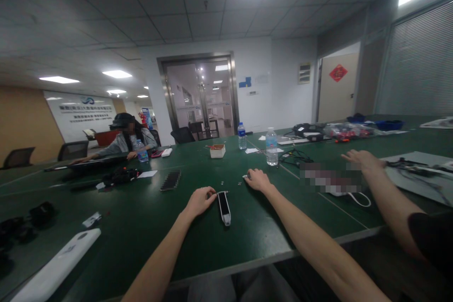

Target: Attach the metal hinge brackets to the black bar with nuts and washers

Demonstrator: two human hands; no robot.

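A slim white device with a long black face (224,207) lies on the green table in front of me. My left hand (201,201) is at its far end, thumb and fingers closed at the tip of the thin crosspiece there. Farther right, my right hand (259,179) rests low over the table with curled fingers. A small whitish piece (245,177) shows at its fingertips, too small to name. Between the hands lie two tiny metallic bits, one on the left (222,182) and one on the right (239,183).
Beyond the hands stand a small box (217,151) and two water bottles, one nearer (272,147) and one farther (241,136). A dark phone-like slab (170,180) lies left. Another person's hand (364,160) reaches in from the right near a white cable (361,199). A person in a headset sits far left.
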